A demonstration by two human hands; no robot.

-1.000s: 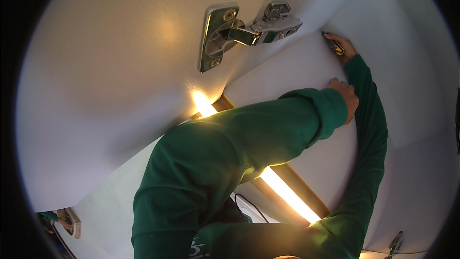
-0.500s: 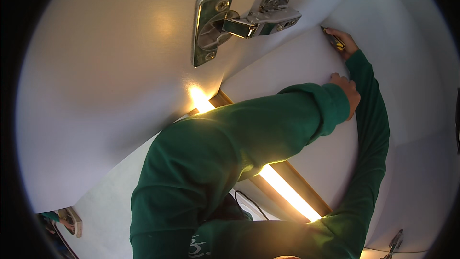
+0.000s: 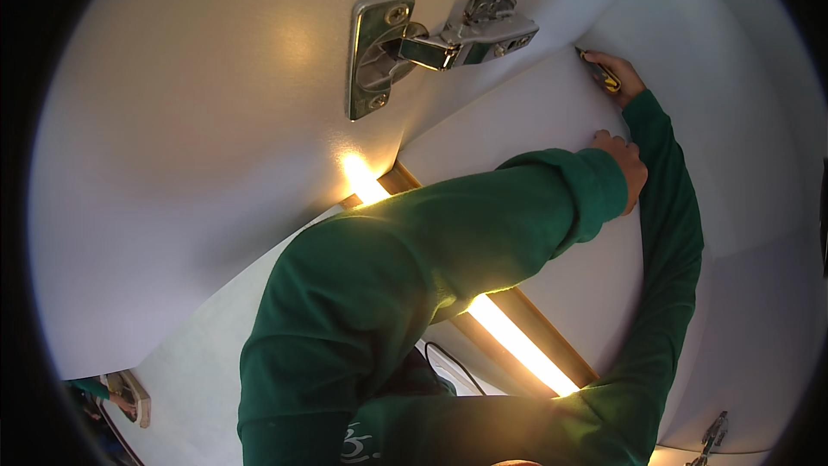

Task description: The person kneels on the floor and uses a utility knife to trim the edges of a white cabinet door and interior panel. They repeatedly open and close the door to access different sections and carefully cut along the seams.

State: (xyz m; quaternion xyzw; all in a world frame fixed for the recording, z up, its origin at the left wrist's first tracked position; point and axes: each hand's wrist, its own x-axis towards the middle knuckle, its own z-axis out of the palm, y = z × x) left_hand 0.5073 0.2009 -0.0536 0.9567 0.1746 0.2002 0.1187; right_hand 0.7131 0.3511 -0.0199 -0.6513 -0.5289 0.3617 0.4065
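My right hand (image 3: 627, 79) grips a yellow and black utility knife (image 3: 604, 75). The knife's tip is at the seam where the white panel (image 3: 509, 112) meets the pale side wall. My left hand (image 3: 623, 171) is below it, nearer to me, against the same panel. Its fingers are curled in, and whatever may be inside them is hidden. Both arms wear green sleeves; the left one crosses over a lit strip light (image 3: 522, 347) set in a wood-coloured channel and covers its middle part.
A metal cabinet hinge (image 3: 414, 52) juts from the large white door (image 3: 190, 164) at the upper left. Another hinge (image 3: 711, 436) shows at the lower right. A black cable (image 3: 453, 361) runs below my left arm. Far lower left, a green-sleeved hand (image 3: 123, 402) touches a pale-edged object.
Both hands and the knife stay nearly in place, with only a very slight shift. The view has moved a little.
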